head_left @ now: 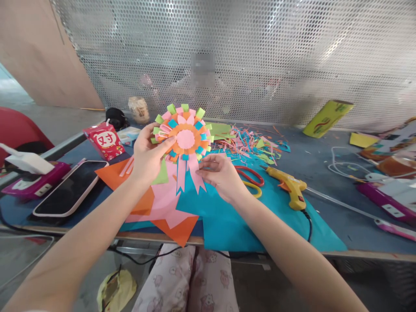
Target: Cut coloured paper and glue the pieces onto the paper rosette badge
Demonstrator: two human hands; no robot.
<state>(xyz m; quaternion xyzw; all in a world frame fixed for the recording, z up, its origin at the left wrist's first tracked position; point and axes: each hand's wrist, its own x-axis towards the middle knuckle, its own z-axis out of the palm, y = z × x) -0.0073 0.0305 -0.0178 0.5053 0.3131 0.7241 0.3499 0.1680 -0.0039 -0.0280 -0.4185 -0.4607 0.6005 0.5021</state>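
My left hand (147,154) is closed on the left edge of a paper rosette (184,138), holding it upright above the table. The rosette has a pink centre, orange ring, blue squares and green loops, with pink and blue ribbon tails (190,173) hanging below. My right hand (220,175) pinches the lower right ribbon tail. Under both hands lie sheets of pink (162,203), orange (113,175) and teal paper (234,221).
A yellow glue gun (290,187) and red-and-yellow scissors (250,178) lie right of my hands. A phone (69,188), red packet (105,141) and purple device (32,182) are at left. Paper scraps (250,145) litter the back; a perforated metal screen (260,56) stands behind.
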